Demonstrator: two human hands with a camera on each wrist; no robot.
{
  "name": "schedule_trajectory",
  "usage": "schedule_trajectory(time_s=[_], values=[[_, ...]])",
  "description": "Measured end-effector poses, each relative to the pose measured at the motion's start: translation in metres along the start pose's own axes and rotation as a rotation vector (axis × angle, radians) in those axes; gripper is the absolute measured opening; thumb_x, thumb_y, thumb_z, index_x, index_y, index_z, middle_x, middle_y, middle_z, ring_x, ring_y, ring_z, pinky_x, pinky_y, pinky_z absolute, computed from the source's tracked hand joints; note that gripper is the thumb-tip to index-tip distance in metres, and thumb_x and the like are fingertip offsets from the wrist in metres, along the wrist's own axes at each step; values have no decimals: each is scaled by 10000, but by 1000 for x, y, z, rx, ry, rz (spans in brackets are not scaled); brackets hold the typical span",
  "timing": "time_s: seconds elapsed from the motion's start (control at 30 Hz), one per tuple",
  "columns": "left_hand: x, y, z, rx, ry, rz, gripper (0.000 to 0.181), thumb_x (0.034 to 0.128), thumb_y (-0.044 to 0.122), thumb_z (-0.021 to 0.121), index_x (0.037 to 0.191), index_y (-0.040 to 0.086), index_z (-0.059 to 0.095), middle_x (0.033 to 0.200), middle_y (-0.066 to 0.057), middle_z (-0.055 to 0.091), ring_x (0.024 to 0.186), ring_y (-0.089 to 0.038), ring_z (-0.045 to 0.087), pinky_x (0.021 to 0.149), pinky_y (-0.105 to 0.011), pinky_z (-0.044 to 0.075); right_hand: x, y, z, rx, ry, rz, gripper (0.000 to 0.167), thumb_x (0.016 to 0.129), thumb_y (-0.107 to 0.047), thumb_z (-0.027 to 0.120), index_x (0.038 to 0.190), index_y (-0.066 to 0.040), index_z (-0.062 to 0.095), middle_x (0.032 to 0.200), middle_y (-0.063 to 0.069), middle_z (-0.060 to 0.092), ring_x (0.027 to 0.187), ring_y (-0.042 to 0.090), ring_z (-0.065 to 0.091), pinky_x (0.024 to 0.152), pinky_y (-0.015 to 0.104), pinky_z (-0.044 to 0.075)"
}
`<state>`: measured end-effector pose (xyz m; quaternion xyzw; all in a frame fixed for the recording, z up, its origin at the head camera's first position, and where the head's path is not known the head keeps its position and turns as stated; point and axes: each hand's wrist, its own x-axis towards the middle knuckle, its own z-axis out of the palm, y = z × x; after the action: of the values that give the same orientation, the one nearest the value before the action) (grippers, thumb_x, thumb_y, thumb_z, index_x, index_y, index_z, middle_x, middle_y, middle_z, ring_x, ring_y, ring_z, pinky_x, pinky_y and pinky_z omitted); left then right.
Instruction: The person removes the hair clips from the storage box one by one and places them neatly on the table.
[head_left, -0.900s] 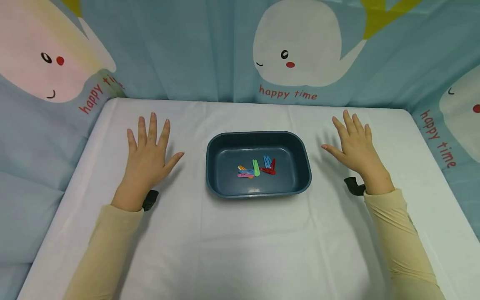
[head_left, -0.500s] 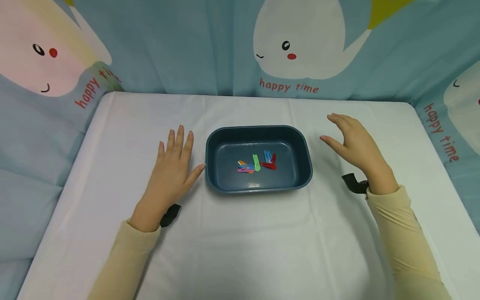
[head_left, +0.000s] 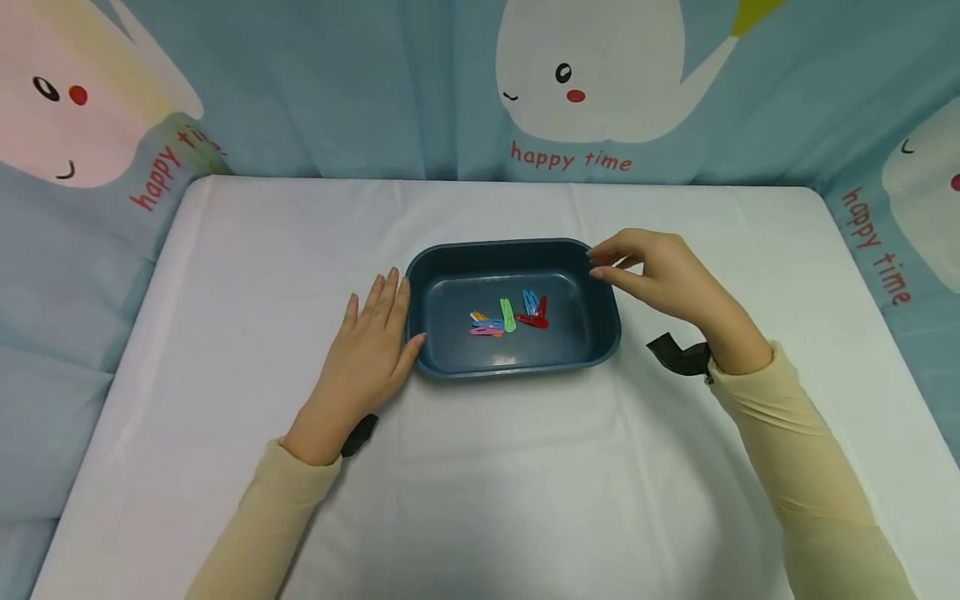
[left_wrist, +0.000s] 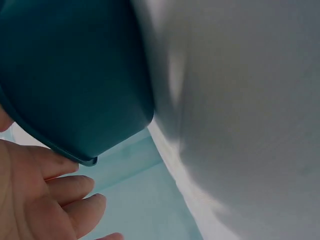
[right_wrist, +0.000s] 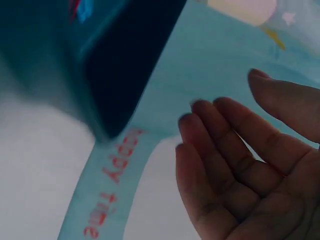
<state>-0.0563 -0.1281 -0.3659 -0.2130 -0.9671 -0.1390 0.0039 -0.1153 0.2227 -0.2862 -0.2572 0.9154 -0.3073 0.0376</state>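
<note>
A dark blue-green plastic basin stands on the white-covered table. Inside it lie several small snap hair clips: green, red, blue and pink, with some orange beside the pink. My left hand is at the basin's left rim, fingers straight; in the left wrist view its fingertips touch or nearly touch the rim. Over the right rim hovers my right hand, fingers loosely bent and holding nothing. The right wrist view shows that palm apart from the basin wall.
White cloth covers the table around the basin. A pale blue curtain printed with whales rises along the back and both sides. Each wrist wears a black camera mount, the right one sticking out inward.
My left hand has moved right, up to the basin's left rim. The right hand has come left to the right rim, its fingers bending from spread. The clips lie as before.
</note>
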Motion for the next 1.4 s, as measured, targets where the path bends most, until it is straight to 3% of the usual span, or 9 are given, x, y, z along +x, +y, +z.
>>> schedule_trajectory(time_s=[0.27,0.57,0.97,1.2,1.4], values=[[1,1,7,-23,34,-5,656,987,278,406,1469,-86,151,1543,-214,129,1424,-334,96,1100,-548,102,30,-5,18,31,-223,29,145,880,-78,657,992,7,691,919,84,692,798,191,627,728,370,499],[0,1,8,-27,66,5,637,981,265,383,1462,-95,173,1542,-215,131,1426,-327,82,1100,-552,91,56,-6,38,82,-413,66,84,853,-34,674,922,8,692,854,62,698,792,188,658,740,361,514],[-1,1,6,-16,60,-2,639,977,255,385,1466,-91,162,1549,-203,110,1431,-308,55,1108,-538,50,76,3,56,55,-532,88,33,813,-54,722,816,-25,707,795,29,693,749,155,644,745,352,512],[0,2,7,-10,35,-7,648,984,268,384,1471,-86,142,1553,-195,94,1433,-300,40,1111,-530,39,81,10,67,-68,-599,105,78,786,-98,760,729,-83,709,720,-4,672,695,136,595,730,343,491],[-1,1,7,-15,41,-1,649,983,273,385,1469,-87,149,1551,-199,102,1432,-305,46,1109,-535,45,81,6,75,-170,-595,93,147,734,-148,810,673,-96,687,646,-16,639,623,138,551,612,298,450]])
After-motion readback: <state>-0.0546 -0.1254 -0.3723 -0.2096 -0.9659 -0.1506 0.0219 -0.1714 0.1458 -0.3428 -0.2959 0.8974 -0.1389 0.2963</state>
